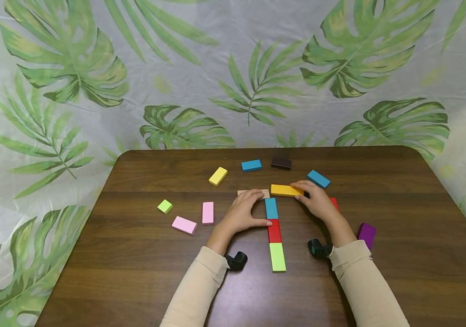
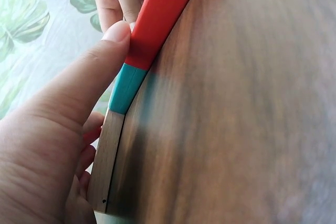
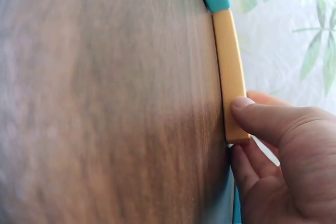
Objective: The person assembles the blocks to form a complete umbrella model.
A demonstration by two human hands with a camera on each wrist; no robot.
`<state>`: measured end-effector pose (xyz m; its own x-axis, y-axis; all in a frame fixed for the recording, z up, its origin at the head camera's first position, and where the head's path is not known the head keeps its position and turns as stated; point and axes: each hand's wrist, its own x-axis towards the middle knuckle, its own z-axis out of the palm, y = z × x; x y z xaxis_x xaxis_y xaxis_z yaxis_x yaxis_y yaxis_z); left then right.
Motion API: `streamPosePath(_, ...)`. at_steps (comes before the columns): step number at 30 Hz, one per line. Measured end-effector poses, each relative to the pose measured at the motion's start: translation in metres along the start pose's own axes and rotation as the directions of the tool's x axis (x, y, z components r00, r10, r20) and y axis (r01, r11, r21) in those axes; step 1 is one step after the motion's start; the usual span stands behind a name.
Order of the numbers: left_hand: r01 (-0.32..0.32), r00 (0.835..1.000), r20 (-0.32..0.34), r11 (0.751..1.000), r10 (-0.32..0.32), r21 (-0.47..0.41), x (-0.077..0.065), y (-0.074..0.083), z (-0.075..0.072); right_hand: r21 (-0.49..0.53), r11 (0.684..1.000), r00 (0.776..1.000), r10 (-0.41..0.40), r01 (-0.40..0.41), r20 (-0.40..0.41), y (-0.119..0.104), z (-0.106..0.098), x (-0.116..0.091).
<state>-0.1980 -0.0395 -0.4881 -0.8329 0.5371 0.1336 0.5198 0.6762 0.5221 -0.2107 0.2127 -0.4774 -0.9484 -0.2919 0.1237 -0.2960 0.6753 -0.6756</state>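
Observation:
A blue block (image 1: pixel 271 209), a red block (image 1: pixel 274 231) and a lime-green block (image 1: pixel 278 258) lie end to end in a column. At its far end, a plain wooden block (image 2: pixel 106 156) lies crosswise to the left and a yellow-orange block (image 1: pixel 283 190) to the right. My left hand (image 1: pixel 241 212) spans the corner: its thumb touches the red block's side, while its fingers rest along the wooden block's far side, partly hidden. With thumb and fingers, my right hand (image 1: pixel 318 200) pinches the yellow-orange block's right end.
Blue blocks (image 1: pixel 251 165) (image 1: pixel 318 179), a dark block (image 1: pixel 281 163) and a yellow block (image 1: pixel 218 176) lie farther back. Pink blocks (image 1: pixel 207 213) and a small green block (image 1: pixel 165 206) are left; a purple block (image 1: pixel 366 235) and a partly hidden red one (image 1: pixel 334 203) are right.

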Motion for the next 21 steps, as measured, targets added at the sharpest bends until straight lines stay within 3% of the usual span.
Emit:
streamPosePath(9,0.021,1.000,0.022,1.000,-0.021,-0.003,-0.0006,0.0019,-0.0022,0.021,1.000,1.000,-0.018,0.017,0.024,0.0006,0.0005,-0.0003)
streamPosePath(21,-0.014,1.000,-0.017,1.000,0.014,0.000,-0.0004,0.0001,0.0001,0.028,0.999,0.998,-0.045,0.044,0.032,-0.0006,0.0007,-0.0002)
